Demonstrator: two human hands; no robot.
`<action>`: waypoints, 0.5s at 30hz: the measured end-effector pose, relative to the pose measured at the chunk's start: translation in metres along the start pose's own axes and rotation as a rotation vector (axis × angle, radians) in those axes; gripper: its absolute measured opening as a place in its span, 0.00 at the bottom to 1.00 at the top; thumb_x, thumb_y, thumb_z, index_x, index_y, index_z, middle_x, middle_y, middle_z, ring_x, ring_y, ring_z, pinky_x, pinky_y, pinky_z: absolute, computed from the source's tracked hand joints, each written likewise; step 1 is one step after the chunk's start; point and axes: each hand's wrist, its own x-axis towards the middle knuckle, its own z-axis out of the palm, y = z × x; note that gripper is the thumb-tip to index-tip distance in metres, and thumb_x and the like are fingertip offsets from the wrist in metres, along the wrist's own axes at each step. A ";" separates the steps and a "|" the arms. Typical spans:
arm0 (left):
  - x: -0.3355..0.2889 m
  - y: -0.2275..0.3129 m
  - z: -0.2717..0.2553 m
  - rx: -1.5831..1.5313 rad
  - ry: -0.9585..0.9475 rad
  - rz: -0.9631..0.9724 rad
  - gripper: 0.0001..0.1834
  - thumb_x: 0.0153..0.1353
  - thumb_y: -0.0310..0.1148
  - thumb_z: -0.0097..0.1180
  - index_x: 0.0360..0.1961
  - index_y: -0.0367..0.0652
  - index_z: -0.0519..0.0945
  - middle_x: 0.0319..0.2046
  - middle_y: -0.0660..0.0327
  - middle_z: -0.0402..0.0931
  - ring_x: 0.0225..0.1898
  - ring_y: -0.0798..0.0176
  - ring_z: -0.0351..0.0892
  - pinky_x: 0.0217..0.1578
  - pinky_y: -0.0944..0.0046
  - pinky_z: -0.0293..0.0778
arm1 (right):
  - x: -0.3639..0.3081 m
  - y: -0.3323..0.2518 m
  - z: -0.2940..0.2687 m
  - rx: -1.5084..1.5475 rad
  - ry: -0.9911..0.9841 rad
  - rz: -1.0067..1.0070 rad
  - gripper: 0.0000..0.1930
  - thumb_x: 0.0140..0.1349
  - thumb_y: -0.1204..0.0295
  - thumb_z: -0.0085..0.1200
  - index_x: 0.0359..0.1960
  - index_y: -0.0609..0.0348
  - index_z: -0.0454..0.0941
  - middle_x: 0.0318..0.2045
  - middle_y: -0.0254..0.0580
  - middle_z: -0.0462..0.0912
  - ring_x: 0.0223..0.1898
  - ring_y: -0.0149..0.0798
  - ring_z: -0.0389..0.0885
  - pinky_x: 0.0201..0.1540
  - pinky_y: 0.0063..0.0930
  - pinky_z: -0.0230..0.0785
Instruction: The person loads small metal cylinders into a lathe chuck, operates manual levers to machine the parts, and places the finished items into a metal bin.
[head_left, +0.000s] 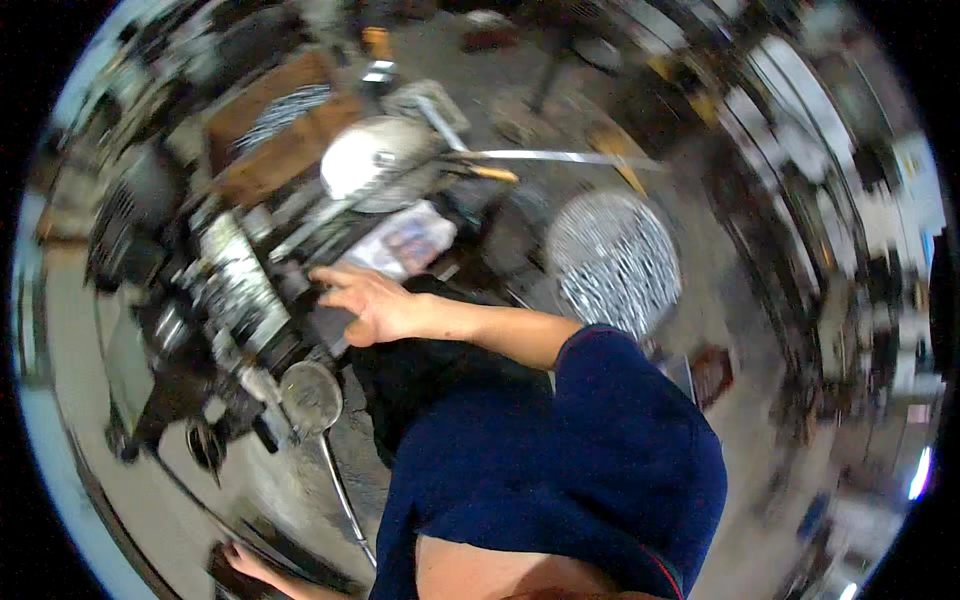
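While the picture is badly smeared, I make out my right hand point(365, 305) at centre frame, fingers spread flat on a dark engine block point(240, 300), gripping nothing. My left hand point(245, 562) sits at the lower left edge; I cannot tell its grip. A round wire grille point(612, 262) lies right of centre.

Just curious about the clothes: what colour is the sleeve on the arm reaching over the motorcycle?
Dark navy blue sleeve, seen in the head view.
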 end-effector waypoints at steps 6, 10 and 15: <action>-0.052 0.058 0.049 -0.183 -0.224 -0.193 0.18 0.57 0.37 0.50 0.39 0.30 0.75 0.36 0.52 0.76 0.35 0.56 0.75 0.37 0.59 0.70 | -0.184 0.051 -0.062 -0.195 0.022 0.799 0.22 0.34 0.66 0.55 0.34 0.64 0.79 0.40 0.49 0.79 0.44 0.49 0.76 0.48 0.35 0.68; -0.052 0.068 0.056 -0.201 -0.276 -0.224 0.17 0.57 0.37 0.50 0.38 0.30 0.76 0.35 0.52 0.76 0.34 0.56 0.75 0.35 0.59 0.70 | -0.280 0.078 -0.130 -0.491 0.170 1.171 0.18 0.35 0.60 0.57 0.25 0.60 0.80 0.29 0.55 0.80 0.35 0.51 0.79 0.42 0.39 0.71; -0.045 0.071 0.053 -0.240 -0.307 -0.255 0.17 0.56 0.37 0.50 0.36 0.31 0.76 0.34 0.53 0.76 0.33 0.57 0.75 0.33 0.59 0.70 | -0.370 0.152 -0.202 -0.862 0.015 1.403 0.19 0.38 0.57 0.58 0.27 0.59 0.80 0.34 0.50 0.80 0.37 0.49 0.79 0.43 0.35 0.72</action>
